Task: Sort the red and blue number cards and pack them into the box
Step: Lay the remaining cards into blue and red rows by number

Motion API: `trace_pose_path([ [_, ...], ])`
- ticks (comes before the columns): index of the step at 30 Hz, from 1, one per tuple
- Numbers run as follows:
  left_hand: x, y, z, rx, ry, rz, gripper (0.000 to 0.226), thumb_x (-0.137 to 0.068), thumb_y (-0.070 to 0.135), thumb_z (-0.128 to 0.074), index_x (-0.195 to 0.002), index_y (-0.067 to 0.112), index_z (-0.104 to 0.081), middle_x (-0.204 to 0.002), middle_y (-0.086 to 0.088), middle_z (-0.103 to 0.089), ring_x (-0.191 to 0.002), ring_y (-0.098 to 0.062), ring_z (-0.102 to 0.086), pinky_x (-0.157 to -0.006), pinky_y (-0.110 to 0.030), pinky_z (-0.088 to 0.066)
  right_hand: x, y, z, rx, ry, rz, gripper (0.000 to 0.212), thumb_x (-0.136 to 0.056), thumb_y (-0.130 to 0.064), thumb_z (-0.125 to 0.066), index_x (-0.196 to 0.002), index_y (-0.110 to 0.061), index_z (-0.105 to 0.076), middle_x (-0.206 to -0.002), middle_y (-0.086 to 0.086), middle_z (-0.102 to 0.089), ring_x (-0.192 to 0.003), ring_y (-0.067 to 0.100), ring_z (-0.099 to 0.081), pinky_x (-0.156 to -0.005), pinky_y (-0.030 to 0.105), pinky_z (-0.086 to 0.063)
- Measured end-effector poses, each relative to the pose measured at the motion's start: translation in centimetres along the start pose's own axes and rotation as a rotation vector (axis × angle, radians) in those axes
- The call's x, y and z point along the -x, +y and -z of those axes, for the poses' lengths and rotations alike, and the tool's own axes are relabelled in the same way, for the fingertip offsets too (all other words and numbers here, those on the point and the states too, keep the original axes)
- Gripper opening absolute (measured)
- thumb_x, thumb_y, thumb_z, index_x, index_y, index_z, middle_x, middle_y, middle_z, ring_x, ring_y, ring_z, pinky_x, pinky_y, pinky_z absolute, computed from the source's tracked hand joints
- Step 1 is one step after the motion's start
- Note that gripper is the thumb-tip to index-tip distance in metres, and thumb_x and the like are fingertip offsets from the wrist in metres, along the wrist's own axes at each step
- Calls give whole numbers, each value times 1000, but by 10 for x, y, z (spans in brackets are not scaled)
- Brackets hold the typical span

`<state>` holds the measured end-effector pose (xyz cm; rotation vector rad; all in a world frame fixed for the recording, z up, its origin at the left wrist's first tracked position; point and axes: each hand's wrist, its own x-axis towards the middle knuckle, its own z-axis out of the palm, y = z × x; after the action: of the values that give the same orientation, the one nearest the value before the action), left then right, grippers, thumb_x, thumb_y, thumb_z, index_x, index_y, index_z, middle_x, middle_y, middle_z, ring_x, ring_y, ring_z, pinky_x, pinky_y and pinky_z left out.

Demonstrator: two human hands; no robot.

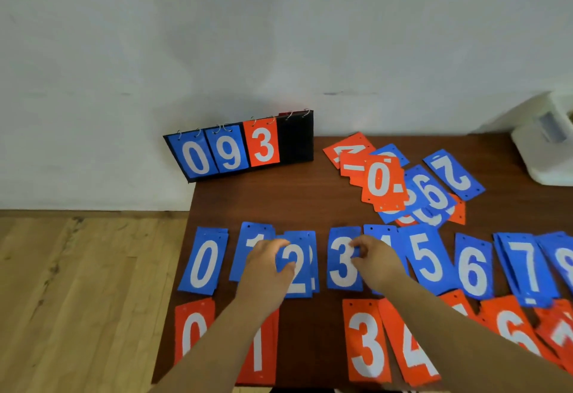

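The desk (310, 197) carries a blue row (429, 258) above a red row (367, 343), cards flat, long axes toward the wall (279, 36), digits upright to me. I record the left hand (266, 265) with its grip curled on the blue 2 card (300, 281). The right hand (375, 262) pinches the blue 3 card (341, 268) at its right edge.

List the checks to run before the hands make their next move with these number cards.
1. Left hand grips the blue 2 stack: ok.
2. Right hand pinches the blue 3 card: ok.
3. Blue row ascends left to right: ok, blue 4 mostly hidden.
4. Red row has a 2: not ok, gap after red 1.
5. Mixed pile sorted: not ok.
6. Box within reach: cannot tell, none recognisable.
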<state>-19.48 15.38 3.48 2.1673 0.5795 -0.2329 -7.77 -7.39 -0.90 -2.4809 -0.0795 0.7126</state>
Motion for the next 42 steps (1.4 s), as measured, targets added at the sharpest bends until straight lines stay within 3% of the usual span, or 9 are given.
trace_pose_path([
  [2, 1, -4, 0, -105, 3, -14, 48, -97, 37, -64, -142, 36, -48, -143, 13, -43, -136, -9, -40, -112, -34, -41, -6, 2, -4, 63, -45, -37, 32, -95, -19, -64, -126, -26, -61, -100, -2, -63, -84, 18, -60, -58, 21, -46],
  [4, 2, -6, -1, -188, 8, -32, 52, -97, 40, -64, -145, 36, -44, -147, 11, -41, -139, -10, -37, -113, -34, -40, -7, -1, -6, 211, -87, -44, 41, -93, -29, -68, -133, -29, -57, -128, 4, -58, -108, 24, -58, -77, 29, -56],
  [6, 1, -5, -4, -283, 15, -51, 56, -97, 44, -62, -148, 34, -42, -150, 8, -40, -140, -12, -37, -114, -35, -38, -3, -3, -1, 340, -76, -24, 53, -90, -42, -69, -140, -32, -53, -145, 5, -43, -130, 29, -45, -98, 41, -53],
  [8, -1, 0, -9, -384, 27, -76, 59, -97, 48, -60, -149, 31, -40, -150, 5, -40, -140, -16, -37, -113, -35, -37, 4, -1, 13, 336, -49, 1, 61, -90, -49, -68, -145, -31, -50, -151, 5, -38, -138, 31, -38, -105, 44, -48],
  [13, -17, 31, -33, -604, 47, -162, 68, -96, 62, -50, -153, 28, -34, -152, 0, -39, -140, -22, -38, -111, -40, -40, 16, 38, 70, 220, 125, 48, 58, -88, -47, -72, -140, -25, -57, -145, 4, -47, -133, 29, -42, -104, 43, -46],
  [21, -63, 117, -108, -661, 31, -158, 74, -94, 65, -47, -155, 26, -30, -151, -2, -38, -138, -26, -37, -111, -44, -37, -14, 132, 181, 173, 206, -69, 57, -84, -49, -73, -132, -23, -59, -137, 9, -50, -125, 36, -48, -103, 49, -46],
  [31, -108, 202, -185, -468, 124, 29, 69, -89, 63, -62, -143, 29, -36, -131, 0, -46, -122, -25, -49, -93, -43, -51, -92, 180, 267, 163, 124, -90, 67, -87, -52, -69, -144, -25, -47, -147, 9, -39, -133, 37, -40, -108, 49, -43],
  [42, -191, 230, -217, -429, 118, 221, 80, -86, 66, -65, -148, 34, -25, -147, -4, -39, -136, -29, -40, -104, -48, -47, -177, 184, 258, 180, -3, -99, 60, -83, -55, -65, -136, -34, -47, -145, 7, -38, -131, 34, -40, -103, 46, -44],
])
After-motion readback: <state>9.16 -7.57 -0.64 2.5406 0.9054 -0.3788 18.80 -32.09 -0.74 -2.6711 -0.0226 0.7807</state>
